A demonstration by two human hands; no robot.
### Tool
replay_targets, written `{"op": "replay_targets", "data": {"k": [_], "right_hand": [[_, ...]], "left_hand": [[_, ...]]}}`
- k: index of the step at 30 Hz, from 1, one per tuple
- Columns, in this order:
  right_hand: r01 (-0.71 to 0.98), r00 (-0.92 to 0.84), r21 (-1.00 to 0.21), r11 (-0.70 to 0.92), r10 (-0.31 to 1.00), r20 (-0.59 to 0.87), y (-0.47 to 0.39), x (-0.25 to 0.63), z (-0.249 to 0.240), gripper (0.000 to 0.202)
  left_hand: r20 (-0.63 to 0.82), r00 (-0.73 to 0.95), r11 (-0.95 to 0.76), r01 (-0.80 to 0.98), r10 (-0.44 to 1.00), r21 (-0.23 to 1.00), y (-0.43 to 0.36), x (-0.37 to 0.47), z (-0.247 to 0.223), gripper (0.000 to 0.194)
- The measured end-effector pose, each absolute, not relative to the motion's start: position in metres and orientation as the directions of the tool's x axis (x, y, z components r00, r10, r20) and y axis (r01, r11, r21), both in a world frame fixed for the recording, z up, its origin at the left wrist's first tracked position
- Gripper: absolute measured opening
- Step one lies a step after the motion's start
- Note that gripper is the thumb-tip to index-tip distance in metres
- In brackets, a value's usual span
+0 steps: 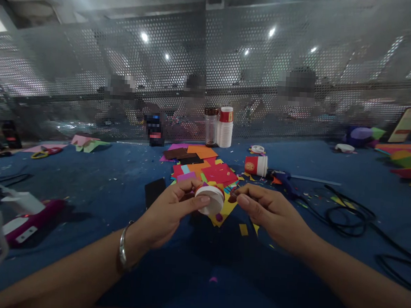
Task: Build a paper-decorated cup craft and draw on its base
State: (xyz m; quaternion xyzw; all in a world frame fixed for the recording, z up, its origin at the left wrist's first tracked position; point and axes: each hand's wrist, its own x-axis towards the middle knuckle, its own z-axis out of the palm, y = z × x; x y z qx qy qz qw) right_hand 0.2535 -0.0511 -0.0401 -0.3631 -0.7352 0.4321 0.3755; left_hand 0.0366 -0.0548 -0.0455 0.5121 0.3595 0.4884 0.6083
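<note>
My left hand (pixel 174 203) grips a round white piece with a red edge (pixel 212 202), thumb laid across its flat face. It looks like the bottom part of a paper cup. To the right, my right hand (pixel 268 211) pinches a small dark reddish-brown scrap (pixel 233 196) between thumb and fingertips, close beside the white piece but apart from it. Both hands are above the table. Beyond them lies a pile of coloured paper (pixel 220 173) with small cut bits around it. A red and white paper cup (pixel 256 166) lies on its side behind my right hand.
A glue gun (pixel 287 183) with a clear stick lies at the right, its black cable (pixel 348 218) coiled nearby. A glass jar (pixel 210 129) and stacked paper cups (pixel 225 132) stand at the back. Scissors (pixel 47 152) and a purple power strip (pixel 44 218) are at the left.
</note>
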Motion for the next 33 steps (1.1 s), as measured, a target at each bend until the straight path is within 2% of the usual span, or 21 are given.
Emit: {"op": "replay_targets", "data": {"k": [4,11,19,33], "right_hand": [[0.280,-0.424,-0.882,0.380,0.873,0.242,-0.0517,0.2527,-0.0380,0.046],[0.354,-0.434,-0.853,0.384,0.875,0.214,-0.0517,0.2534,-0.0387,0.048],[0.302,-0.474,-0.854,0.424,0.844,0.251,-0.0509,0.2543,-0.0407,0.040],[0.297,-0.483,-0.850,0.436,0.836,0.260,-0.0548,0.2531,-0.0365,0.050]], "left_hand": [[0.039,0.270,0.031,-0.251,0.962,0.967,-0.0549,0.0370,-0.0450,0.034],[0.024,0.325,0.048,-0.214,0.945,0.976,-0.0571,0.0382,-0.0452,0.032],[0.044,0.378,0.039,-0.209,0.925,0.977,-0.0592,0.0392,-0.0474,0.026],[0.048,0.384,0.016,-0.162,0.922,0.987,-0.0620,0.0409,-0.0496,0.027]]}}
